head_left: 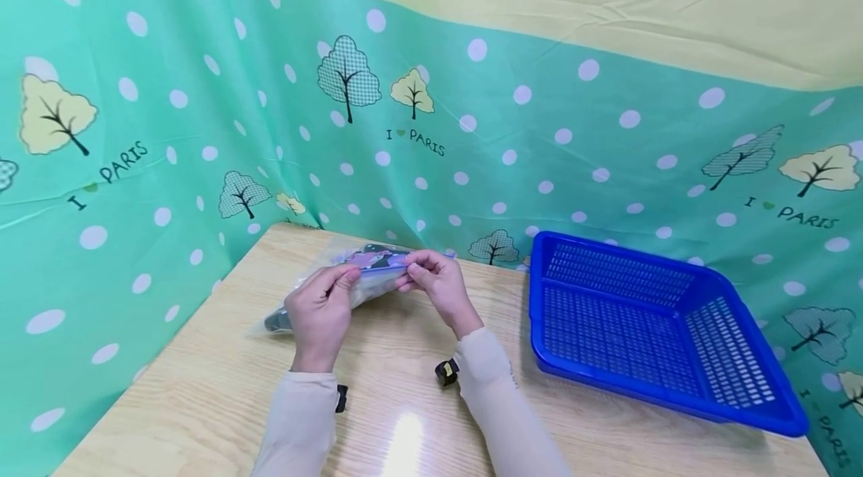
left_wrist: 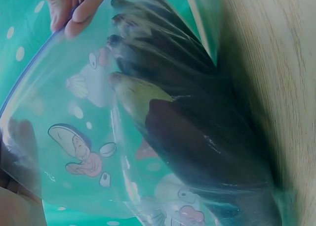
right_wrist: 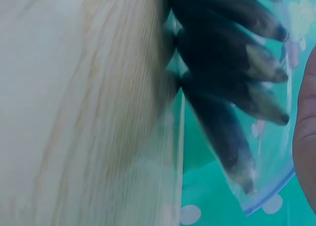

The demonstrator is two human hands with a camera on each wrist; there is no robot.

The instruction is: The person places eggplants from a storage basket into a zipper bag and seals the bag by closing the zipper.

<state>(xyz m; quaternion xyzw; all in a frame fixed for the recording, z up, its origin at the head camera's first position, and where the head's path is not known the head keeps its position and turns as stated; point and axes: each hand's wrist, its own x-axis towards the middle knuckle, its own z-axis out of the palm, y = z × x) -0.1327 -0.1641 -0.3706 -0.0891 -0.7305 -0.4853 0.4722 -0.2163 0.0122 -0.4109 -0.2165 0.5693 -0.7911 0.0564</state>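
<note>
A clear zip bag (head_left: 384, 284) with cartoon prints rests on the table, its blue zip edge raised toward me. Inside it lie several long dark vegetables (left_wrist: 173, 132) with paler, greenish tips, which look like eggplants. My left hand (head_left: 320, 316) pinches the zip edge at its left part, thumb against bent fingers. Farther right along the same edge, my right hand (head_left: 440, 286) pinches the strip between thumb and fingers. The left wrist view shows the zip strip running between both hands. Only a sliver of my right hand (right_wrist: 306, 132) enters the right wrist view.
To the right stands a blue plastic basket (head_left: 620, 338) with lattice walls. The wooden table (head_left: 202, 380) meets a green patterned cloth (head_left: 512, 155) along its back and left. Black straps (head_left: 446, 372) sit at the wrists.
</note>
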